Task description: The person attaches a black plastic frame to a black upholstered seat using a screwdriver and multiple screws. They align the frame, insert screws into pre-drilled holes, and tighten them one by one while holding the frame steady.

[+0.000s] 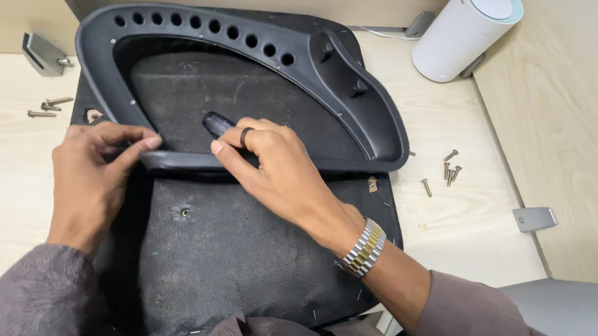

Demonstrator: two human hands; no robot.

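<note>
Left hand pinching black plastic frame rim against fabric-covered seat base on surface, steadying it; right hand, grip pinched round dark tool handle; screws nearby.

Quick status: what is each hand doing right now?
Left hand: pinching the lower edge of the black plastic frame.
Right hand: closed on a black ribbed tool handle, tip hidden.

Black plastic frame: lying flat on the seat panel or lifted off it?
Flat. The black plastic frame rests on the fabric panel; both hands press its near edge.
</note>
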